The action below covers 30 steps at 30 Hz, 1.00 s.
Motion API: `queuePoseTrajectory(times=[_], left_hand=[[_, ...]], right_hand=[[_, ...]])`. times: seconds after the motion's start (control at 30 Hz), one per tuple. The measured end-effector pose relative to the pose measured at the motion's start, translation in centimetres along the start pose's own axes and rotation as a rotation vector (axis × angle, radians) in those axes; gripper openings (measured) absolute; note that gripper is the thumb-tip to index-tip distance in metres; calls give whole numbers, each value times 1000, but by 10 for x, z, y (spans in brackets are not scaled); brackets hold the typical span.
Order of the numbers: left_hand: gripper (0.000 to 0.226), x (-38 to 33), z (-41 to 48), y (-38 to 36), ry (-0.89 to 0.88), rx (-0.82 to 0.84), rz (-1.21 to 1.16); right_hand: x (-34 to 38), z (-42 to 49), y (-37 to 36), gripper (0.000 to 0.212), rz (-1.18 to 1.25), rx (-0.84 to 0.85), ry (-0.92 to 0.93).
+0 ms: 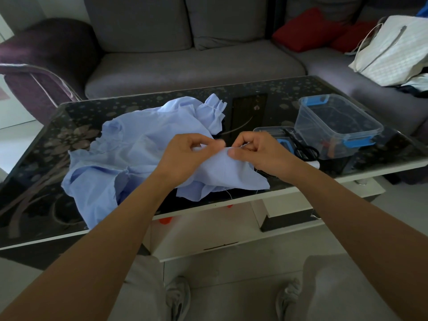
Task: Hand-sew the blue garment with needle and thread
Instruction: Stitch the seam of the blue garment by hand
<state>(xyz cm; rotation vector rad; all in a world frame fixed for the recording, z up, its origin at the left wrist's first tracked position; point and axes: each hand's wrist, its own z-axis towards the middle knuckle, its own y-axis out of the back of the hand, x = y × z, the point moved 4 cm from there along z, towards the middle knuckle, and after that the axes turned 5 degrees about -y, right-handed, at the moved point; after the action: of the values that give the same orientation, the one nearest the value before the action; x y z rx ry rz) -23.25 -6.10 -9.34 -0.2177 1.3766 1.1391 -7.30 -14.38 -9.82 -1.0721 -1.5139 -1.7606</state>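
Observation:
A crumpled light-blue garment lies spread over the left and middle of the dark glass table. My left hand pinches a raised fold of the garment with curled fingers. My right hand grips the same fold just to the right, thumb pressed on the cloth. A thin pale thread hangs from the cloth's lower edge near the table front. The needle is too small to make out between my fingers.
A clear plastic box with blue clips stands at the right of the table, its lid and black scissors beside it. A grey sofa with red cushions and a white bag is behind.

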Motion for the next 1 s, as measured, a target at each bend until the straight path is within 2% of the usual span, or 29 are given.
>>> queuePoseTrajectory(times=[0.03,0.1,0.27,0.37,0.47,0.53,0.7,0.87,1.0], left_hand=[[6,0,0,-2,-6,31,6],[10,3,0,-5,-10,72,-22],[13,8,1,-3,37,38,-150],[16,9,0,-4,64,34,-160],[9,8,1,-1,78,2,-199],[9,9,2,0,83,-6,-214],[9,8,2,0,75,0,-207],[15,8,3,-1,60,26,-168],[16,8,3,-1,61,33,-176]], right_hand=[[2,-1,0,9,15,6,3],[4,-3,-1,8,25,18,5],[7,-5,0,10,49,42,-2],[5,-5,0,1,31,18,-18],[-2,-3,6,18,162,-40,-88],[-1,-5,9,20,211,-45,-49],[6,-12,9,18,64,-20,115],[4,-12,9,18,-17,-82,144],[6,-12,11,26,-37,-90,151]])
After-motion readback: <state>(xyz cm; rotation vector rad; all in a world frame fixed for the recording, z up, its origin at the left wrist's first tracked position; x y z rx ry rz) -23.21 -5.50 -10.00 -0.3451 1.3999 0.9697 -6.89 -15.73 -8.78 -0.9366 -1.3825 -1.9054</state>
